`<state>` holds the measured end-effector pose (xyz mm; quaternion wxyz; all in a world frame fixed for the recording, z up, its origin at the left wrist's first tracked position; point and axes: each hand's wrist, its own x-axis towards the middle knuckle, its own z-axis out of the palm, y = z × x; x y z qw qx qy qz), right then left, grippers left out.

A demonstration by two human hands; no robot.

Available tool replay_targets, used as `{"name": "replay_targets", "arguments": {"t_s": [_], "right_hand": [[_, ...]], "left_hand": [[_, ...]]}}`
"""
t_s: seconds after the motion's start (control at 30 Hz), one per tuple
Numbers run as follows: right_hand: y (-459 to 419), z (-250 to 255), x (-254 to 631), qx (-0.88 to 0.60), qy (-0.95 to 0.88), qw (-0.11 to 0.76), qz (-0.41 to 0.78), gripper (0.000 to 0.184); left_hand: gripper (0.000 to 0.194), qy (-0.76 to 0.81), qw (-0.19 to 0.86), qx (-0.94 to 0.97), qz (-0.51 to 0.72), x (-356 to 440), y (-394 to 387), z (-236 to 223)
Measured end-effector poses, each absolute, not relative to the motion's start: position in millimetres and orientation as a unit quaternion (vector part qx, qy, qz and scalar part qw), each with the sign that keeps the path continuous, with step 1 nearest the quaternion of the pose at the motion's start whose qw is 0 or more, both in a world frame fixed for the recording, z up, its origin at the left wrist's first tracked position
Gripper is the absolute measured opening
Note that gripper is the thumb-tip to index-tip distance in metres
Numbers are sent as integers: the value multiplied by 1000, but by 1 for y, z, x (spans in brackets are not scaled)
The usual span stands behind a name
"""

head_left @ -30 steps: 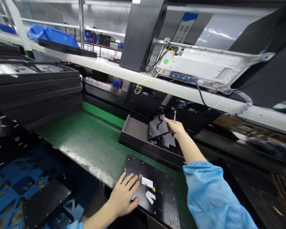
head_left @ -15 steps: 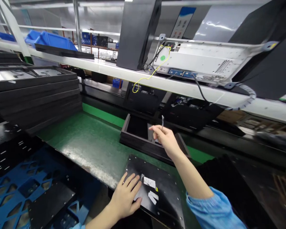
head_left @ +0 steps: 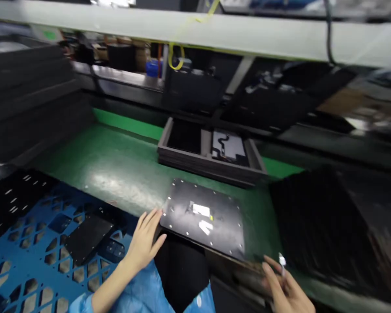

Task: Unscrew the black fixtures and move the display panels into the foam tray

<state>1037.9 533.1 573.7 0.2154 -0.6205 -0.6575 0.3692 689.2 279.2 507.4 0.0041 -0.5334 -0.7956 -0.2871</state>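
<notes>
A black metal plate (head_left: 211, 219) with white labels lies at the near edge of the green bench. My left hand (head_left: 145, 238) rests against its left corner with fingers stretched out. My right hand (head_left: 282, 287) sits low at the plate's right front corner, fingers pinched on a small silvery tool (head_left: 282, 262) that sticks up. Behind the plate stands a dark shallow tray (head_left: 195, 161) holding a black shaped part (head_left: 230, 145) in its right half.
Stacked dark trays (head_left: 29, 100) fill the left. A blue lattice pallet (head_left: 35, 256) with a loose black plate (head_left: 87, 237) lies below left. A white shelf beam (head_left: 195, 30) runs overhead. Dark ribbed material (head_left: 316, 226) lies at the right. The picture is blurred.
My right hand has drawn back from the tray to the plate's near right corner, still with the small tool. My left hand slid off the plate's top to its left corner. The view tilted down.
</notes>
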Motion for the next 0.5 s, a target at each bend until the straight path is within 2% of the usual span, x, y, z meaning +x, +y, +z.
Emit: {"name": "replay_targets", "arguments": {"t_s": [0.13,0.23,0.5], "right_hand": [[518,579,1045,-645,-615,272,364,80],[528,591,1040,-621,-619,295,380,73],[565,585,1002,-496,-755,266,337,56]], "left_hand": [[80,-810,36,-507,-294,696,290,508],[83,-812,69,-494,-303,700,304,508],[83,-819,107,-479,-297,703,318,510]]}}
